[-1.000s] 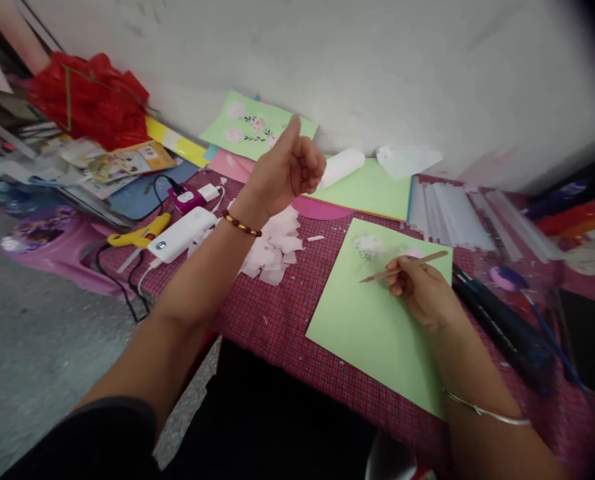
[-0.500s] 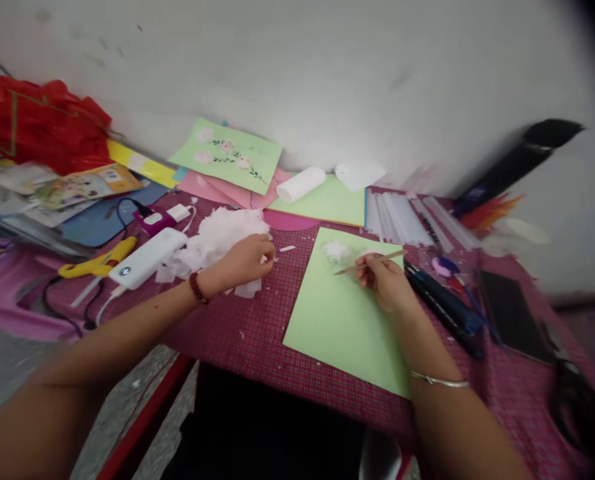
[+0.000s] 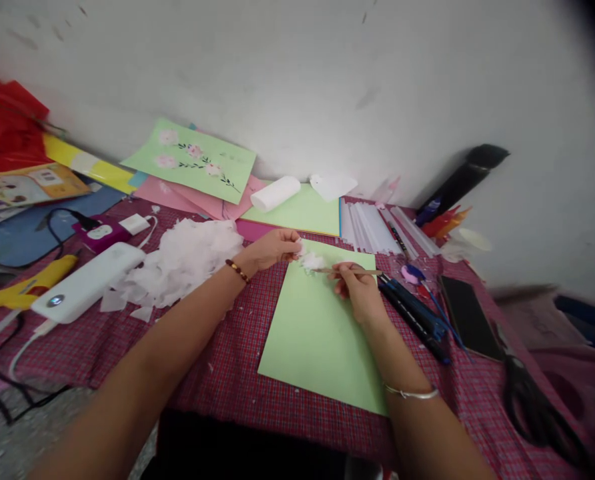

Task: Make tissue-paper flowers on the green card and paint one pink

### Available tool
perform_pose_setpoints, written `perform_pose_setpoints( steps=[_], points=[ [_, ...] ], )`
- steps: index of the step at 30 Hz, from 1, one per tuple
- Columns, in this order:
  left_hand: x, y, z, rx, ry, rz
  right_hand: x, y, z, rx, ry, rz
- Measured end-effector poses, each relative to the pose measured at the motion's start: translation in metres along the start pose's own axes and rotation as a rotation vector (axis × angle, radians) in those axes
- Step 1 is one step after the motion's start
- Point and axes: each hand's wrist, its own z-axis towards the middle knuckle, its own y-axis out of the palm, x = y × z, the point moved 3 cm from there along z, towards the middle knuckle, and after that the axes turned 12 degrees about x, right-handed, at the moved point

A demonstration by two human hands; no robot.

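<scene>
My left hand (image 3: pixel 272 251) is at the upper left edge of a green paper sheet (image 3: pixel 322 340), fingertips pinched on a small white paper piece (image 3: pixel 299 247). Right beside those fingertips, a fluffy white paper cluster (image 3: pixel 311 260) lies on the upper part of the sheet. A thin, light-brown pointed stick (image 3: pixel 370 271) is gripped in my right hand (image 3: pixel 357 288). Its tip reaches the cluster; whether it touches is hard to tell. Behind my left wrist spreads a heap of white paper pieces (image 3: pixel 187 257).
A yellow glue gun (image 3: pixel 27 287), a white power bank (image 3: pixel 87 283) and a purple socket adapter (image 3: pixel 100 232) are at left. A green card with pink flowers (image 3: pixel 197 160) leans by the wall. Markers (image 3: pixel 412 320), a dark phone (image 3: pixel 470 317) and black scissors (image 3: pixel 532 407) are at right.
My left hand has moved right from beside the white heap to the cluster on the green sheet. The stick's tip has come to the cluster. The view has also shifted.
</scene>
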Motion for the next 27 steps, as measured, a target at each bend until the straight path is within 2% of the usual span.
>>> perform_pose_setpoints(
  steps=[3,6,12,16,21,27],
  points=[
    [-0.014,-0.011,0.006,-0.028,-0.029,0.051,0.002,0.0,0.001,0.003,-0.016,-0.012],
    [-0.018,-0.015,0.005,-0.025,-0.035,0.09,0.003,0.0,0.002,0.013,-0.029,-0.008],
    [-0.016,-0.013,0.001,-0.022,-0.025,0.09,0.001,-0.001,0.001,0.045,0.012,0.034],
    [-0.018,-0.015,0.002,-0.012,-0.005,0.171,0.0,-0.001,0.0,0.033,0.042,0.034],
    [-0.021,-0.015,0.003,-0.042,0.006,0.207,-0.001,0.003,-0.001,0.006,0.004,-0.041],
    [-0.022,-0.014,0.003,-0.043,0.022,0.219,-0.002,0.004,-0.002,0.035,-0.022,-0.068]
  ],
)
